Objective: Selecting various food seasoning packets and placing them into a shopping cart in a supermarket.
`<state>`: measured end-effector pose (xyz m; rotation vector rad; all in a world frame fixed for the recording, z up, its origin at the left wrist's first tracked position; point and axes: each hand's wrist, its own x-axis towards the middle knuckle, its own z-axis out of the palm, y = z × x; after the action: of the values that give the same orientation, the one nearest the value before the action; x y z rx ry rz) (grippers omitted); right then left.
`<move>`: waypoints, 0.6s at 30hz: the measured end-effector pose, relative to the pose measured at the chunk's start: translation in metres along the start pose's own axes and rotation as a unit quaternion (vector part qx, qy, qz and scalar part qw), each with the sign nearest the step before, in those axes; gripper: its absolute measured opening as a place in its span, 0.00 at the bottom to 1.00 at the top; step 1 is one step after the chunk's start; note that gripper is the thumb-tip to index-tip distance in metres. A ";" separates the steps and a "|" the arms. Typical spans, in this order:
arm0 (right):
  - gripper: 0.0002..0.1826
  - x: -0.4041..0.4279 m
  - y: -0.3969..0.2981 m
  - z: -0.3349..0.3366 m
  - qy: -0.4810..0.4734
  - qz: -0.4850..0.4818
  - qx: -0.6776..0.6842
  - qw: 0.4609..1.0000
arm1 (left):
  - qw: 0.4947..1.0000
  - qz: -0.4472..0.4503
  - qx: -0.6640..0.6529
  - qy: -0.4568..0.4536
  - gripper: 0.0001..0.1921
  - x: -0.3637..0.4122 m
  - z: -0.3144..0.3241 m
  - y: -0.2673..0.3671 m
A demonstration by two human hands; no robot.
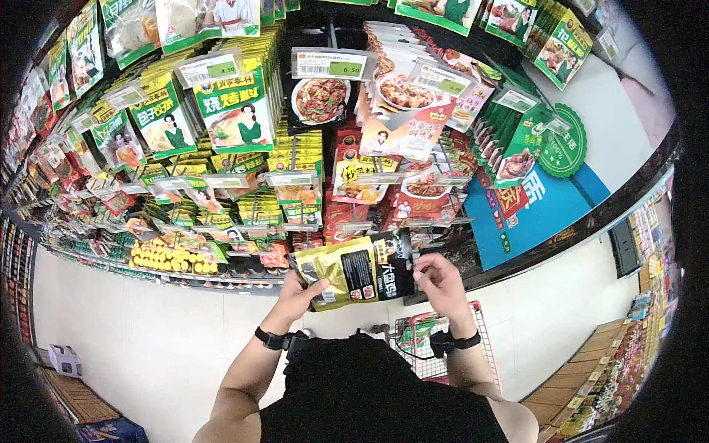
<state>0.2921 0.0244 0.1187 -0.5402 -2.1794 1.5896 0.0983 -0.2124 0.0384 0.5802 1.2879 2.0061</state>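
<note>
A gold and black foil seasoning packet [354, 274] is held out sideways before my chest, its printed panel and barcode facing me. My left hand [295, 296] grips the gold end, thumb lying on the front. At the black end, my right hand [443, 285] pinches the edge between thumb and fingertips. Just beyond the packet hang red sauce packets [424, 196]. Higher up, a black packet with a picture of a meat dish [320, 102] hangs from a hook behind a price tag [332, 63].
Rows of yellow and green spice packets [232, 111] fill the rack on the left. A red-rimmed wire shopping cart [482, 338] stands by my right forearm. A blue sign panel [543, 216] borders the rack at right. Wooden shelving with goods [576, 360] stands at lower right.
</note>
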 end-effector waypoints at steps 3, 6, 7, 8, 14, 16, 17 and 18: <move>0.13 -0.010 0.001 -0.005 -0.051 -0.012 -0.070 0.996 | 0.965 0.077 0.251 0.023 0.17 -0.004 0.009 0.015; 0.17 -0.022 0.012 -0.006 -0.174 0.061 0.061 0.981 | 0.912 0.135 0.387 0.004 0.15 -0.004 0.021 0.015; 0.26 -0.024 0.007 -0.004 -0.224 0.062 0.071 0.970 | 0.883 0.187 0.431 -0.013 0.15 -0.004 0.033 0.022; 0.32 -0.027 0.007 0.002 -0.248 0.055 0.140 0.957 | 0.857 0.276 0.433 -0.048 0.18 -0.003 0.040 0.022; 0.46 -0.041 0.040 0.021 -0.200 0.064 0.458 0.864 | 0.667 0.420 0.596 -0.153 0.28 0.000 0.085 0.024; 0.43 -0.040 0.029 0.018 -0.156 0.082 0.460 0.870 | 0.676 0.397 0.595 -0.180 0.30 0.002 0.091 0.028; 0.39 -0.041 0.020 0.020 -0.120 0.077 0.490 0.860 | 0.689 0.379 0.585 -0.198 0.32 0.002 0.094 0.033; 0.38 -0.043 0.020 0.017 -0.092 0.104 0.476 0.868 | 0.687 0.330 0.598 -0.248 0.32 0.002 0.092 0.036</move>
<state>0.3210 -0.0061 0.0913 -0.3012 -1.1692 2.6152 0.1480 -0.1650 0.1090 2.2746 2.0615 0.9289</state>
